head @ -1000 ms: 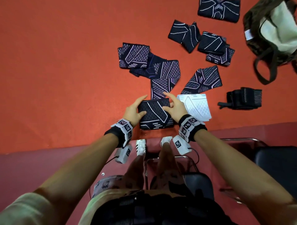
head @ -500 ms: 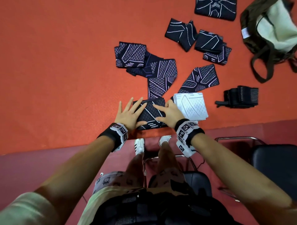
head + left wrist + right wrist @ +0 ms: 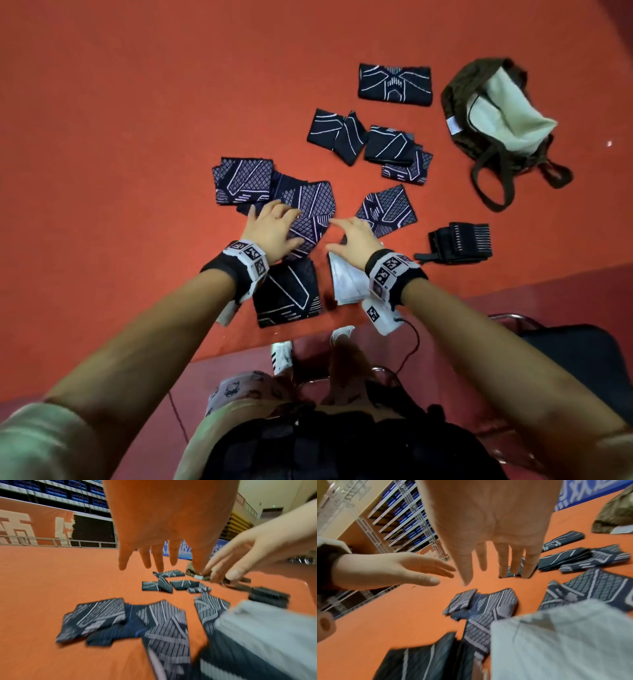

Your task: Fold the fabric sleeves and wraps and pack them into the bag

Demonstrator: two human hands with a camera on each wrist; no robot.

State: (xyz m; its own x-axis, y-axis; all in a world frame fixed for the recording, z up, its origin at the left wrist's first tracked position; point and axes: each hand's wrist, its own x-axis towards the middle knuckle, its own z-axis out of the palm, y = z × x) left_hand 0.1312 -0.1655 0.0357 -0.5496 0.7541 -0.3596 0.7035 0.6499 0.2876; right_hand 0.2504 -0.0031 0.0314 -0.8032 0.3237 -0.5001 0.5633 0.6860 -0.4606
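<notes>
Item: unfolded sleeve (image 3: 310, 219), dark knit with pale diamond and stripe pattern. Location: red table (image 3: 120, 137), at 12 o'clock from the person's near edge, overlapping a smaller patterned piece (image 3: 243, 181) at its 10 o'clock.

Hands: left hand (image 3: 272, 228) and right hand (image 3: 354, 240) both hover over this sleeve with fingers straight and spread, holding nothing; the wrist views show open palms above the cloth, contact not clear.

Handling, judged: light, soft, stretchy knit that goes limp when lifted and likely creeps on the table cloth. Best taken by pinching two corners of one short edge, then laying that edge onto the opposite one and pressing flat.

Adjacent stock: folded dark sleeve (image 3: 287, 294) at 6 o'clock of the left hand; folded white sleeve (image 3: 346, 284) under the right wrist; another patterned sleeve (image 3: 387, 210) at 2 o'clock; folded pieces (image 3: 370, 144) further out at 1 o'clock; one (image 3: 394, 84) beyond; black ribbed wrap (image 3: 459, 241) at 3 o'clock, denser and probably stiffer.

Destination: brown bag (image 3: 496, 120) at 2 o'clock, mouth open, pale lining showing, well apart from the hands.
</notes>
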